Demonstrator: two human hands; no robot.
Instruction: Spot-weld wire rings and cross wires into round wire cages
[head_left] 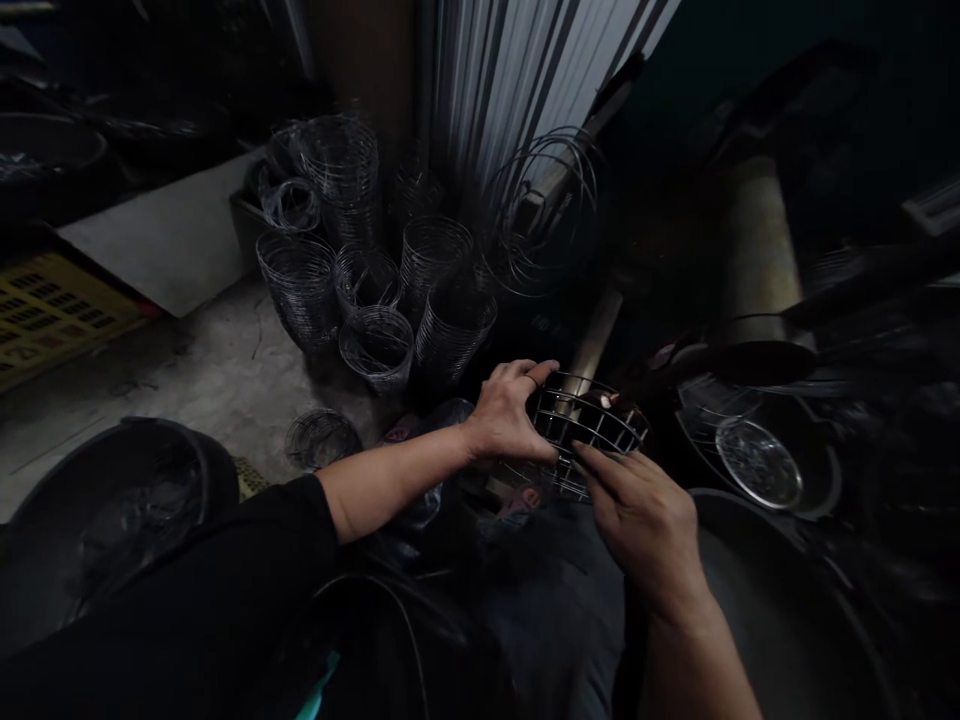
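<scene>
both our hands grip one round wire cage, thin silvery bars: left hand clasps its rim, right hand pinches its edge.

Wire cage is at centre, with the left hand clasped on its left side and the right hand just before it, fingertips touching. Stacks of wire rings stand on the floor behind the left hand. Crate lies at the floor's left edge, tub before it. Disc lies right of the cage.
</scene>
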